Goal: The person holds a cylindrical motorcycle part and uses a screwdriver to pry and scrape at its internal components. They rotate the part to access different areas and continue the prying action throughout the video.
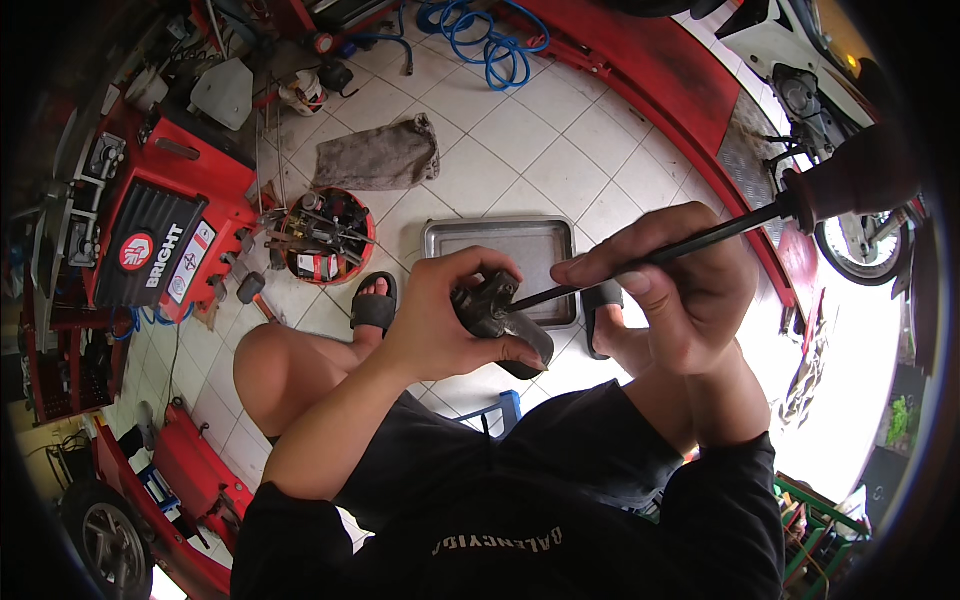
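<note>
My left hand [430, 315] is closed around a small dark metal part [490, 308], with a curved, blackened body and a raised end, above my lap. In my right hand [690, 290] is a long screwdriver [745, 222], gripped along its dark shaft between thumb and fingers. Its dark red handle points up to the right. The shaft's far end reaches the metal part, touching it or going into it; the exact contact is hidden. Beneath both hands, a shallow metal tray [432, 240] lies on the floor between my feet.
A round red tub [368, 215] of tools stands left of the tray, near a hammer [252, 292]. Beyond lies a grey rag [375, 155]. A red machine [190, 210] stands left; a red lift frame [690, 110], blue hose [505, 65] and motorcycle [810, 95] are farther off.
</note>
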A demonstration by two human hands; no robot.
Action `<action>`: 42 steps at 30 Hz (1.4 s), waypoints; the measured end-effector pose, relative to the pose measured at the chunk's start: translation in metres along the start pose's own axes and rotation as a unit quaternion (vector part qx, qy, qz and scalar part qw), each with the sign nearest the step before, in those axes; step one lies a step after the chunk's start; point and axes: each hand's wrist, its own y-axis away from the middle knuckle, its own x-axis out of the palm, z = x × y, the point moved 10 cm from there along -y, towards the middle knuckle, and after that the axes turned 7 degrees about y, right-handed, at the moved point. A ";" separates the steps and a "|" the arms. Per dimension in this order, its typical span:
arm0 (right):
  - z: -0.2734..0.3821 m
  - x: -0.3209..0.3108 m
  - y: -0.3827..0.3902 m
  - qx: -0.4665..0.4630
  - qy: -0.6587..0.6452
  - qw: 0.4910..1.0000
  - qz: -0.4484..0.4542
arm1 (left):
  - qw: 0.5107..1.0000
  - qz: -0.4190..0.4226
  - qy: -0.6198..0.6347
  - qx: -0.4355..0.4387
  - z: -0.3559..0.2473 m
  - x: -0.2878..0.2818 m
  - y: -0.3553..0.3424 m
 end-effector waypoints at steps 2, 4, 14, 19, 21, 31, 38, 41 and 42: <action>-0.002 -0.001 0.003 0.015 -0.008 1.000 -0.020 | 1.000 0.001 0.006 -0.008 0.004 0.000 0.000; -0.002 -0.001 0.003 0.012 -0.013 0.999 -0.030 | 1.000 0.001 0.009 -0.010 0.005 0.001 0.000; -0.001 -0.003 0.011 0.008 0.053 0.995 -0.089 | 1.000 0.002 -0.006 -0.006 0.004 -0.002 0.001; 0.001 -0.002 0.013 -0.004 0.029 0.992 -0.120 | 1.000 -0.005 -0.008 0.016 0.000 -0.004 0.001; 0.000 -0.001 0.012 -0.003 0.024 0.993 -0.113 | 1.000 -0.007 -0.007 0.018 0.001 -0.004 0.001; -0.001 0.000 0.008 0.022 0.036 0.997 -0.071 | 1.000 -0.019 -0.002 0.002 0.003 -0.003 0.001; 0.002 0.012 -0.001 0.053 -0.023 0.998 0.007 | 1.000 -0.017 -0.015 0.022 0.003 -0.005 0.001; -0.004 0.010 0.006 0.132 -0.069 0.989 -0.018 | 1.000 -0.024 -0.011 0.007 0.002 -0.006 -0.001; -0.004 0.009 0.006 0.137 -0.051 0.989 -0.006 | 1.000 -0.028 -0.011 0.001 0.001 -0.006 -0.001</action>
